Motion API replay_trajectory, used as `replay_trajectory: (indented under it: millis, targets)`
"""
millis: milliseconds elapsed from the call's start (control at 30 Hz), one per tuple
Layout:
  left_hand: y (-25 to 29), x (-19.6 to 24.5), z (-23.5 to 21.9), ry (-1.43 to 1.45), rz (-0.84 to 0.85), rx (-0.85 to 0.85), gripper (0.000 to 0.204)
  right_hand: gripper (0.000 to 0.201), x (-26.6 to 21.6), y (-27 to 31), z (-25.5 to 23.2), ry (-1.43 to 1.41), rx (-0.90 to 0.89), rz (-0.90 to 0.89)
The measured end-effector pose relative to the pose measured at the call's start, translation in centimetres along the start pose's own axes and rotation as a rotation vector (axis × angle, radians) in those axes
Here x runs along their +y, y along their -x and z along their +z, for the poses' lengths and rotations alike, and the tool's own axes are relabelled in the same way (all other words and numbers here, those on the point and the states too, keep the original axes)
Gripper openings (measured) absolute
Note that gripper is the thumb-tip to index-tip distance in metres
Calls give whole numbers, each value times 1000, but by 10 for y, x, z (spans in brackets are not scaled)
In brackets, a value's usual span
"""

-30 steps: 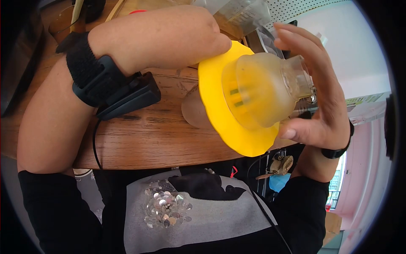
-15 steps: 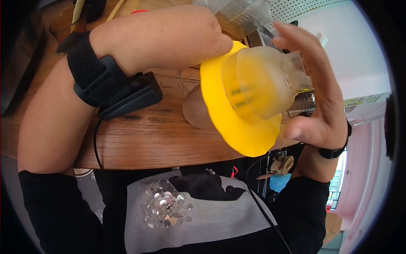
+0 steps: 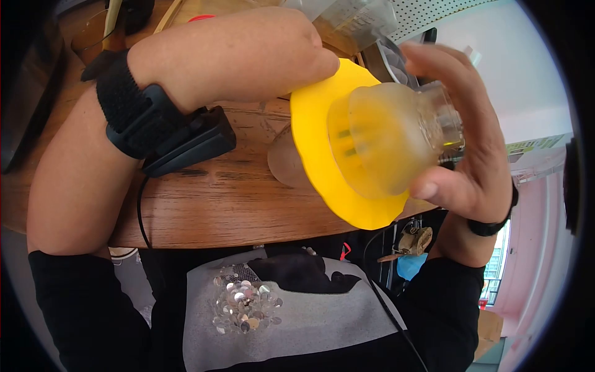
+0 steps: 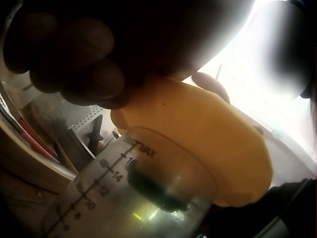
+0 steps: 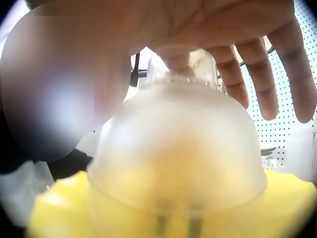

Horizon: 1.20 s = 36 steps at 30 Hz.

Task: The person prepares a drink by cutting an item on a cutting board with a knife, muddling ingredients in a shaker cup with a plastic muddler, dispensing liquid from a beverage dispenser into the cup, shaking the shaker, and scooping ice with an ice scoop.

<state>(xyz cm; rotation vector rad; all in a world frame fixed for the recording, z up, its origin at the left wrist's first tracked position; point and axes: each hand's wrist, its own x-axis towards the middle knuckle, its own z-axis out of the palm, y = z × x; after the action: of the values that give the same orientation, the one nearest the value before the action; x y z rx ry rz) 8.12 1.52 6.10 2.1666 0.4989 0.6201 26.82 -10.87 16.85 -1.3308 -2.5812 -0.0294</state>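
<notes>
My left hand point(image 3: 291, 56) grips the upper edge of a yellow scalloped disc point(image 3: 310, 146), which stands tilted; its curled fingers also show in the left wrist view. Against the disc's right face lies a frosted dome point(image 3: 387, 133) with a clear neck, dark marks showing at its base. My right hand point(image 3: 480, 139) is spread around the neck, palm toward its end, fingers extended in the right wrist view point(image 5: 213, 25); contact is hard to tell. Beneath the disc, a clear measuring cup point(image 4: 99, 183) with printed marks shows in the left wrist view.
Clear containers point(image 3: 359, 25) stand at the back of the wooden table point(image 3: 211, 211), near a white pegboard point(image 3: 427, 15). A black cable point(image 3: 141, 211) hangs from the left wrist device over the table's front edge.
The frosted dome rose and tipped a little against the disc half a second ago, and now sits lower again. My right hand has shifted slightly with it, while my left hand has barely moved.
</notes>
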Motion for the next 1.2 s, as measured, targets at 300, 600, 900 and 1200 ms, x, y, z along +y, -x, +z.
replay_trajectory:
  millis: [300, 600, 900, 1200]
  targets:
    - [1, 5, -3, -65, -17, -33, 41, 63, -2, -1, -4, -38, -173, -104]
    - [6, 4, -1, -5, -24, 9, 42, 67, 8, -7, -9, -75, -110, -245]
    - [6, 6, 0, 16, -28, 21, 41, 85, -14, -6, -6, 225, -197, 111]
    - [6, 3, -1, -53, 23, 6, 42, 93, 15, 1, -12, -37, -120, -226]
